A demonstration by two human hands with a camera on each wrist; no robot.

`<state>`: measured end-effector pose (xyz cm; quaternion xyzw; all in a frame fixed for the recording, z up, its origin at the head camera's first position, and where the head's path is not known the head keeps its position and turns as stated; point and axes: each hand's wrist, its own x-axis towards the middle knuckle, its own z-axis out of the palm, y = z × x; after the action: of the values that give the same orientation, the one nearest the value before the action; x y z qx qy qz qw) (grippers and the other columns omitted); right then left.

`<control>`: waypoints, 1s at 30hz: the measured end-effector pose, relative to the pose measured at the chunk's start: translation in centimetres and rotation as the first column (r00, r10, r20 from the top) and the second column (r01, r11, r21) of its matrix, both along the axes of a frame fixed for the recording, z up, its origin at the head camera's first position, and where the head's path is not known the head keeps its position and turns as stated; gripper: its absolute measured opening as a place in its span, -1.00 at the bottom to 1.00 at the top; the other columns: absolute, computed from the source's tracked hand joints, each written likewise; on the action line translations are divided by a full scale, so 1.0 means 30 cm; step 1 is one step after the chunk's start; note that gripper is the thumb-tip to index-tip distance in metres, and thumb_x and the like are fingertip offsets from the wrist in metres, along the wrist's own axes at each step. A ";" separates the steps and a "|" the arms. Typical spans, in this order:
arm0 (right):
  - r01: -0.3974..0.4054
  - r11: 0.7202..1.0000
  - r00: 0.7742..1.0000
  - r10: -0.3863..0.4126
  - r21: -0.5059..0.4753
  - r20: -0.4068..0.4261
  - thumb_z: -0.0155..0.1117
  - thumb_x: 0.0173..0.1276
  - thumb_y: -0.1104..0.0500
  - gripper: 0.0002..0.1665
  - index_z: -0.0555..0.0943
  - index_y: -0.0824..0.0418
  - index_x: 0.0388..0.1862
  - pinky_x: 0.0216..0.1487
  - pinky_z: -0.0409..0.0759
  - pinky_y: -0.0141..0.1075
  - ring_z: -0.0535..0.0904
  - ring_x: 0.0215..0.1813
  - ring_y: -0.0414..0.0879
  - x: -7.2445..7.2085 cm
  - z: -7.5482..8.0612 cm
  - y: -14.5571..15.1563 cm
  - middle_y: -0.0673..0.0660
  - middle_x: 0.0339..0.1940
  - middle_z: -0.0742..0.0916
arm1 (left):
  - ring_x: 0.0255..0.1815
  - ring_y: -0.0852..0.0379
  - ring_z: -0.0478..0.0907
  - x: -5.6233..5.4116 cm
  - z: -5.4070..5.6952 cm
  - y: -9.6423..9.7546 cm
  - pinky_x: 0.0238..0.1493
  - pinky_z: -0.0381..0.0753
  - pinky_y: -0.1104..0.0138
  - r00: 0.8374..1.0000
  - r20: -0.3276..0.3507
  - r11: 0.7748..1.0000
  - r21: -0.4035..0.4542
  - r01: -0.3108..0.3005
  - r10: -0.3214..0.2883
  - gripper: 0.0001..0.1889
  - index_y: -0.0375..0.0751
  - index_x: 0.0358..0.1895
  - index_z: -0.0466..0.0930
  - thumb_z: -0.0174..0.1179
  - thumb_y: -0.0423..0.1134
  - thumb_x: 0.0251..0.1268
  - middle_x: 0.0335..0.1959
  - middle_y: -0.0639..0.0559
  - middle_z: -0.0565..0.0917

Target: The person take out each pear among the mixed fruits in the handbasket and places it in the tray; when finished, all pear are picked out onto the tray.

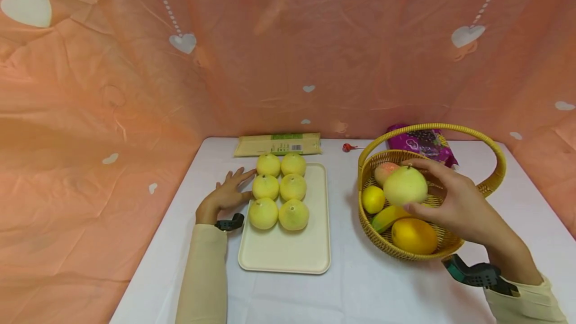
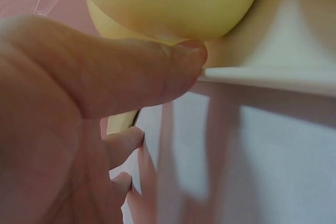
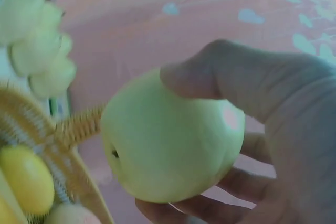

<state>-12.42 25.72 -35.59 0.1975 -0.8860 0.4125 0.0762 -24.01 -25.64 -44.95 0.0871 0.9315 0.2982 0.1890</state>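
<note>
My right hand [image 1: 454, 204] grips a round, pale yellow-green pear [image 1: 406, 186] with a short stem, held above the wicker basket [image 1: 378, 241]. In the right wrist view the thumb lies over the pear [image 3: 168, 140] and the fingers curl beneath it. Inside the basket are a lemon [image 1: 373, 199], a banana [image 1: 387, 218], a mango [image 1: 414, 236] and a peach-coloured fruit [image 1: 384, 171]. Along the left edge of a cream tray [image 1: 285, 254] rests my left hand [image 1: 227, 194], fingers spread. Its thumb touches the tray rim beside several similar pears [image 1: 293, 215] in two columns.
Behind the tray lies a flat tan packet [image 1: 279, 144]. A red lollipop [image 1: 347, 147] sits between the packet and the basket. A purple snack bag [image 1: 425, 145] lies behind the basket, whose tall handle [image 1: 436, 126] arches up. An orange curtain with hearts surrounds the white table [image 1: 346, 284].
</note>
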 end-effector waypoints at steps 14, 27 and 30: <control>-0.221 0.954 0.974 0.226 -0.201 0.001 0.72 0.20 0.36 -0.10 0.54 0.19 0.51 0.23 0.71 -0.47 0.72 0.21 -0.26 0.011 -0.045 -0.207 0.13 0.36 0.65 | 0.82 -0.49 -0.48 -0.004 -0.009 0.001 0.61 -0.54 -0.56 1.000 0.005 1.000 0.006 -0.003 0.003 -0.16 0.04 0.81 0.12 0.23 -0.03 0.55 0.85 -0.32 -0.17; -0.421 0.867 0.894 0.447 -0.266 0.040 0.67 0.19 0.32 -0.09 0.54 0.00 0.52 0.45 0.66 -0.23 0.65 0.38 -0.08 0.000 -0.100 -0.413 0.05 0.42 0.68 | 0.82 -0.49 -0.47 -0.005 -0.013 -0.002 0.61 -0.52 -0.56 1.000 0.006 1.000 0.000 -0.005 0.005 -0.15 0.06 0.81 0.13 0.26 0.01 0.54 0.85 -0.32 -0.16; -0.458 0.850 0.872 0.487 -0.260 0.056 0.68 0.20 0.29 -0.07 0.53 0.00 0.55 0.45 0.67 -0.11 0.61 0.45 -0.06 0.001 -0.123 -0.463 0.07 0.47 0.66 | 0.82 -0.50 -0.46 -0.001 -0.007 -0.001 0.61 -0.52 -0.56 1.000 0.008 1.000 0.004 -0.007 0.007 -0.15 0.07 0.80 0.14 0.26 0.00 0.52 0.85 -0.32 -0.16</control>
<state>-12.39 11.85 -39.28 0.3735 -0.7569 0.5332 -0.0577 -24.05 -25.67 -45.16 0.0829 0.9305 0.3011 0.1913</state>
